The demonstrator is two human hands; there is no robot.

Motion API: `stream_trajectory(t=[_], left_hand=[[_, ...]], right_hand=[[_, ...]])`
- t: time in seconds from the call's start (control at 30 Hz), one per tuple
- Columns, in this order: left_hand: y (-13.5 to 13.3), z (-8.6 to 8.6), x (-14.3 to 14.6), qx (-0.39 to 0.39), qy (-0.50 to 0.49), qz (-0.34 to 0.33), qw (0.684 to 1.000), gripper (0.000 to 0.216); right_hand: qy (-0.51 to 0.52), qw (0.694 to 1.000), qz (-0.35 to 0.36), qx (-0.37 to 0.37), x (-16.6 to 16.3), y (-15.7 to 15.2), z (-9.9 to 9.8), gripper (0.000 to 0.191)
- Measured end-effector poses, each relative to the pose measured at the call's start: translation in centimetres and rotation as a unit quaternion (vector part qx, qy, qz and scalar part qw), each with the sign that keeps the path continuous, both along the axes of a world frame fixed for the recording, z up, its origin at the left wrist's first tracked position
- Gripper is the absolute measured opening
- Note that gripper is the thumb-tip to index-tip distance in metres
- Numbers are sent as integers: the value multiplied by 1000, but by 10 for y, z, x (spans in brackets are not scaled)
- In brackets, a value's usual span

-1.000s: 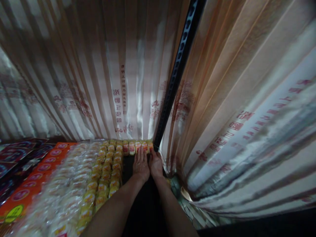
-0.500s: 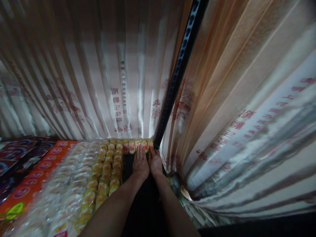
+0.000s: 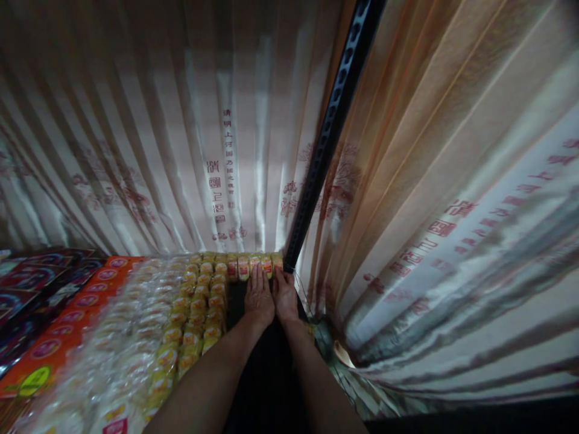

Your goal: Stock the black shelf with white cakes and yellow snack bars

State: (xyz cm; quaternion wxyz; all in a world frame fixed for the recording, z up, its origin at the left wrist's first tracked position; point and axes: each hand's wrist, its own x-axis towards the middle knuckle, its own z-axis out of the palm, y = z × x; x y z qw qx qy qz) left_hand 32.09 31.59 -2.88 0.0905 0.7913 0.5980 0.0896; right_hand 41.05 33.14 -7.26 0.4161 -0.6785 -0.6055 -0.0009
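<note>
My left hand (image 3: pixel 259 298) lies with its fingers stretched out flat against the front of a back row of small yellow wrapped packets (image 3: pixel 243 269). The fingertips touch packets with red and white labels. Close beside it, my right hand (image 3: pixel 285 296) reaches to the right end of that row, at the foot of the black post. Its fingers look extended and rest against the end packet (image 3: pixel 277 260); the fingertips are partly hidden. Neither hand lifts anything. More yellow packets (image 3: pixel 197 304) stand in columns to the left of my left forearm.
Clear-wrapped pale packets (image 3: pixel 131 325) fill rows further left, beside orange printed boxes (image 3: pixel 85 301) and dark boxes (image 3: pixel 40 283). A slotted black metal post (image 3: pixel 328 132) rises at the corner. Printed curtains (image 3: pixel 253 120) hang behind and to the right. Black surface (image 3: pixel 266 374) lies under my forearms.
The view has shifted very slightly. Both hands stay against the same back row of packets, with no clear movement of the packets.
</note>
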Motion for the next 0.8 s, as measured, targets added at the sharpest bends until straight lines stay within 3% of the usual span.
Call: stream_trajectory(t=[0.8], left_hand=[[12,-10,0,62,4,-18,998,52]], right_hand=[[-14,1000,8,-9,1,1,1,41]])
